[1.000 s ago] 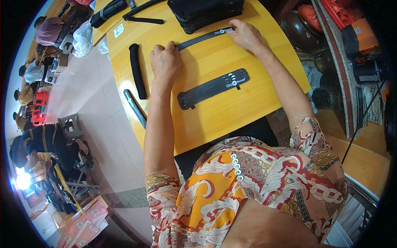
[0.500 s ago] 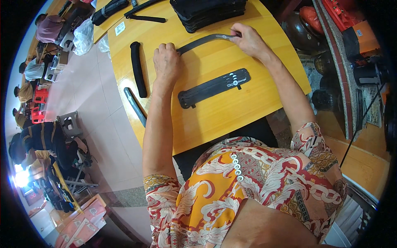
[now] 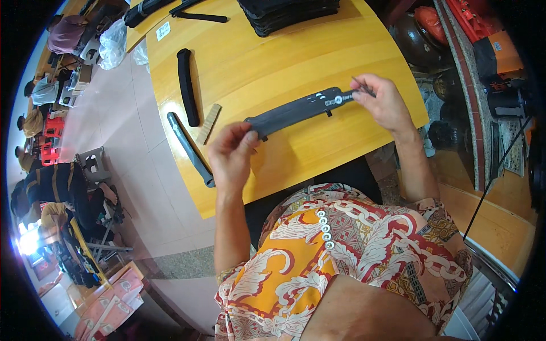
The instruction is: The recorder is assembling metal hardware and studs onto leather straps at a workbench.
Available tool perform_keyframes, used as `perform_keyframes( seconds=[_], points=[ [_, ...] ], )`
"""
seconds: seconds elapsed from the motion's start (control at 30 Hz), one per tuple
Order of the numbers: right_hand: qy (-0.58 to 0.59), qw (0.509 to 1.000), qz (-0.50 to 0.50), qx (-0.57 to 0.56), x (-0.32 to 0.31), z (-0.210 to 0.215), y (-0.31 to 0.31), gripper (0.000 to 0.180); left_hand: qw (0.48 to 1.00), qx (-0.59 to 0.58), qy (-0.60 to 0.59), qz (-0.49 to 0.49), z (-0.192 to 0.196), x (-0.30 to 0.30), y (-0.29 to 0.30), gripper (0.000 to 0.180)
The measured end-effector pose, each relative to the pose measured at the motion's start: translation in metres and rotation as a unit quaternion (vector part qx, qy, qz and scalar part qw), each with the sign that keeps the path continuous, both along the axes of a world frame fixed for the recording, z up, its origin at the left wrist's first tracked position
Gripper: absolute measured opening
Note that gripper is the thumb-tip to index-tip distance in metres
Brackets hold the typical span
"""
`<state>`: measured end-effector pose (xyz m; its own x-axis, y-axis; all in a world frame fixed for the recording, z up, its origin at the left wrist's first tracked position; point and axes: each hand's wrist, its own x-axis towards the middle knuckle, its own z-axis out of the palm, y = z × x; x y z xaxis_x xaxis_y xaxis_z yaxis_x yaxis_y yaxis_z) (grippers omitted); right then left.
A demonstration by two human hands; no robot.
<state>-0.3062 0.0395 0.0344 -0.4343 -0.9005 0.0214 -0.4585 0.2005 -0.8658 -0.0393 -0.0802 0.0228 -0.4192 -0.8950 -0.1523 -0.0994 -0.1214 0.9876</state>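
Observation:
A flat black band (image 3: 296, 112) with rounded ends, white print and two small tabs on its near edge stretches between my hands over the table. My left hand (image 3: 230, 156) is closed on its left end, thumb and fingers pinching it. My right hand (image 3: 382, 105) pinches a narrow dark strip end (image 3: 364, 88) at the band's right end. Whether that strip is a separate layer along the band cannot be made out. Left of my left hand lie a short tan strip (image 3: 209, 124), a narrow grey-black sleeve (image 3: 190, 149) and a padded black strip (image 3: 187, 88).
The yellow wooden table (image 3: 273, 62) bears a stack of black pieces (image 3: 290, 14) at the far side and black bundles (image 3: 149, 11) at far left. Plastic bags (image 3: 112, 45) hang off its left. Other people (image 3: 60, 184) sit farther left; jars and a shelf stand right.
Both hands came nearer to me. The flat band, which lay on the table, is now between them; the long strip is no longer seen stretched beyond it. The tan strip came into view.

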Motion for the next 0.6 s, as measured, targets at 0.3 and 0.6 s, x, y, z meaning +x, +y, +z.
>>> perform_keyframes(
  seconds=[0.3,0.6],
  points=[
    [-0.069,0.997,0.012,0.024,0.012,-0.027,0.005,0.011,0.996,0.023,-0.054,0.068,-0.022,0.018,0.023,0.01],
    [-0.046,0.997,-0.021,0.065,0.017,-0.026,-0.003,0.009,0.971,-0.07,-0.208,0.094,-0.024,0.013,0.015,0.011]
  ],
)
